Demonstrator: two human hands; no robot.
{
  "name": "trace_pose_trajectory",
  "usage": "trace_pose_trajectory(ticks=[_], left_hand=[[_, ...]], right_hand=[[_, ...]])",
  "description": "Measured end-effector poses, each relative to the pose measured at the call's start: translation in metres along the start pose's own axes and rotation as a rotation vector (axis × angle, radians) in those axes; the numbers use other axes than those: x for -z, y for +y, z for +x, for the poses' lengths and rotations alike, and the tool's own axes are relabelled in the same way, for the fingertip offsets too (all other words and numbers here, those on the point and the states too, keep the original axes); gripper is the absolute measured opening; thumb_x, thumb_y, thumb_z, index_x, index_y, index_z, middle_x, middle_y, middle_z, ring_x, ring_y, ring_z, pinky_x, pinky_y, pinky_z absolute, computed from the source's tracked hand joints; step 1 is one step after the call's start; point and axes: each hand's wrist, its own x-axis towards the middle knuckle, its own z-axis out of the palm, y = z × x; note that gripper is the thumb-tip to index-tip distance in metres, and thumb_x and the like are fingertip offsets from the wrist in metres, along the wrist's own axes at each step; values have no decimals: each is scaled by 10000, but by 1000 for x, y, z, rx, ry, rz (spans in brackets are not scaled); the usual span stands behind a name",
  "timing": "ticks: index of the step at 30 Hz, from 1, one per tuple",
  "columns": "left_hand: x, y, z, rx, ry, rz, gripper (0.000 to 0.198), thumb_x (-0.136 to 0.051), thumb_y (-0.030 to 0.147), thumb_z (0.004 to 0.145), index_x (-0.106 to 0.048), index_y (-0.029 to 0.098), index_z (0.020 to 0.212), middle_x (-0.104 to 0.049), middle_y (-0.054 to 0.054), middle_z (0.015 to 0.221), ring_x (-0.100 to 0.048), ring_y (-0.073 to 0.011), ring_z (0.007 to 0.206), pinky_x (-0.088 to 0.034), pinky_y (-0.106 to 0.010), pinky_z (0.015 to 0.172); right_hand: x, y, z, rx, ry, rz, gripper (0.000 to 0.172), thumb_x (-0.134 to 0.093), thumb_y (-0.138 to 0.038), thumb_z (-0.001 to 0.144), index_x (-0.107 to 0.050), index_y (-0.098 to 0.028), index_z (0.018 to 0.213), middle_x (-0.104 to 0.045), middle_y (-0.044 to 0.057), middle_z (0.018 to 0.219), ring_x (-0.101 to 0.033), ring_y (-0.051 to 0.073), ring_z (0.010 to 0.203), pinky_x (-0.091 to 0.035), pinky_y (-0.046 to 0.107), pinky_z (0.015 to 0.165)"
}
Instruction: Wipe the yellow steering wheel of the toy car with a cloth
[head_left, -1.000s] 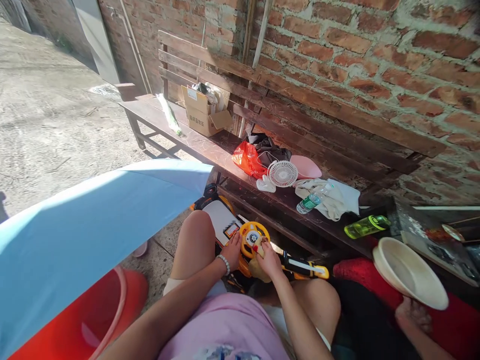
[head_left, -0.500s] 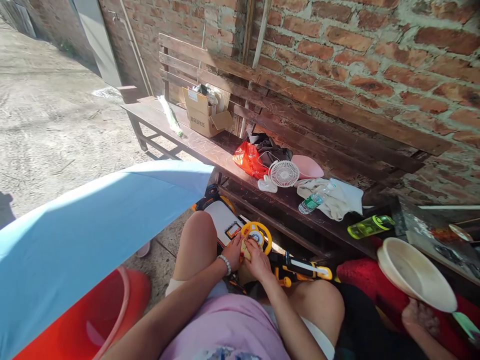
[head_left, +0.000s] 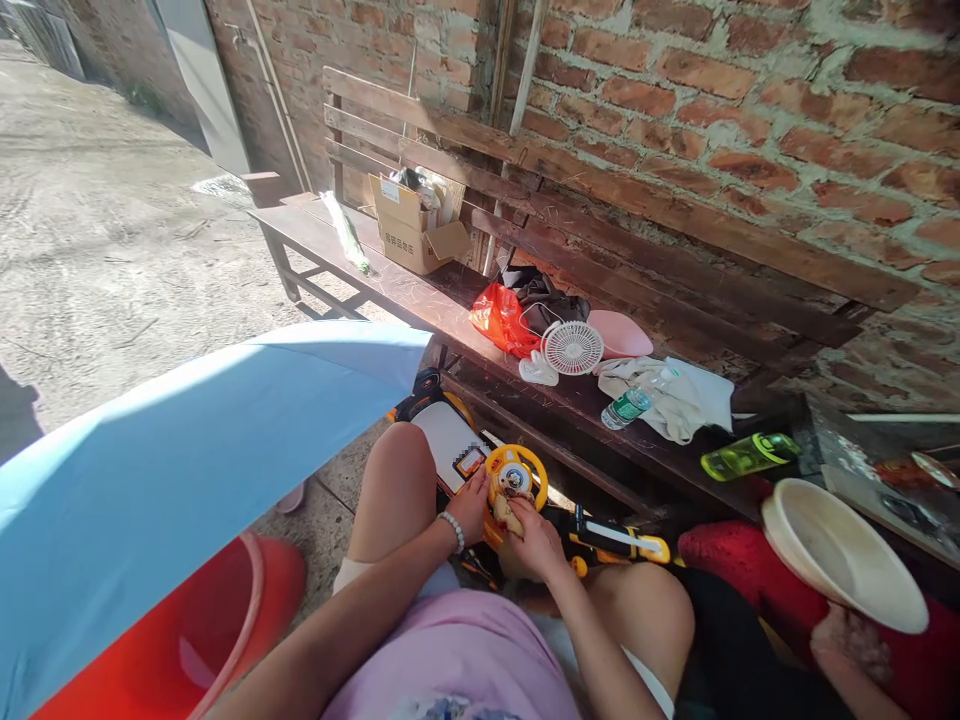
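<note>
My left hand [head_left: 469, 505], with a white bead bracelet on its wrist, grips the left side of a yellow toy steering wheel [head_left: 516, 476]. The wheel belongs to a yellow-and-black toy [head_left: 450, 440] with a white panel, held low between my bare knees. My right hand [head_left: 536, 540] pinches a small tan lump [head_left: 507, 515] against the wheel's lower edge. The lump's material is hard to make out, and my fingers partly hide it.
A blue umbrella [head_left: 187, 450] fills the left foreground above a red plastic basin [head_left: 172, 640]. Another person's hand [head_left: 851, 645] sits beneath a white bowl [head_left: 844, 555] at right. A wooden bench [head_left: 420, 300] holds a cardboard box [head_left: 416, 235], a small fan [head_left: 571, 347] and bottles.
My hands have moved apart. Half a second ago both were on the lump over the wheel; now my left hand is at the wheel's side and the lump sits lower.
</note>
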Motion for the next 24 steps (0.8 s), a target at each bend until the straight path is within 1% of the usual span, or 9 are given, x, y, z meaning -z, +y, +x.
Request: trace_pose_trajectory(ticks=[3, 5, 7, 10, 13, 17, 20, 22, 24], left_hand=[[0, 1, 2, 18, -21, 32, 1250, -793, 261, 700, -176, 131, 1778, -17, -155, 1864, -187, -377, 1710, -309, -478, 1376], [0, 2, 3, 18, -23, 35, 1282, -838, 266, 685, -179, 132, 1777, -23, -160, 1864, -156, -366, 1718, -280, -460, 1386], [-1, 3, 5, 14, -15, 25, 1319, -869, 254, 664, -173, 130, 1778, -38, -172, 1861, -143, -366, 1720, -255, -458, 1394], [-2, 3, 6, 18, -4, 21, 1330, -878, 233, 669, -154, 128, 1780, -36, -180, 1860, -145, -362, 1720, -254, -455, 1391], [-4, 0, 5, 22, -4, 41, 1315, -867, 238, 687, -146, 146, 1783, -19, -162, 1864, -161, -367, 1717, -282, -475, 1381], [-5, -3, 4, -1, 2, 26, 1325, -878, 285, 687, -146, 162, 1785, -52, -155, 1865, -179, -403, 1708, -287, -507, 1382], [-5, -2, 4, -3, -2, -3, 1318, -868, 259, 680, -152, 145, 1781, -35, -170, 1864, -165, -411, 1709, -270, -495, 1389], [-4, 0, 3, -5, -5, -12, 1304, -838, 229, 679, -144, 126, 1779, -16, -176, 1863, -157, -411, 1710, -271, -497, 1388], [-3, 1, 3, -3, -13, -11, 1300, -806, 218, 682, -117, 117, 1780, 1, -174, 1862, -150, -412, 1711, -290, -514, 1380]], right_hand=[[17, 13, 10, -84, 155, 39, 558, -541, -174, 937, -660, -277, 1472, -677, 78, 1506, -668, 249, 1359, -531, 370, 1140], [35, 21, 21, -172, 229, 25, 596, -530, -210, 960, -598, -277, 1547, -653, 93, 1534, -666, 264, 1358, -537, 392, 1133], [52, 24, 35, -212, 220, -1, 653, -547, -228, 964, -524, -272, 1615, -615, 100, 1590, -666, 273, 1359, -538, 393, 1124], [66, 19, 57, -108, 137, -8, 678, -574, -200, 949, -517, -281, 1620, -605, 76, 1617, -649, 248, 1386, -502, 357, 1154], [62, 9, 78, -33, 75, -7, 625, -582, -187, 948, -590, -290, 1564, -623, 53, 1604, -645, 224, 1392, -481, 329, 1168], [45, 7, 93, -135, 44, -12, 554, -581, -212, 964, -651, -239, 1513, -652, 90, 1577, -659, 233, 1388, -483, 333, 1173], [36, 15, 88, -155, 93, 5, 526, -561, -243, 984, -663, -223, 1499, -689, 115, 1527, -678, 251, 1371, -508, 361, 1154], [31, 18, 76, -190, 118, -8, 507, -552, -267, 992, -672, -217, 1483, -724, 133, 1470, -698, 270, 1340, -530, 385, 1123], [28, 17, 61, -233, 101, -28, 479, -547, -293, 1005, -675, -206, 1458, -749, 141, 1417, -712, 279, 1308, -537, 384, 1095]])
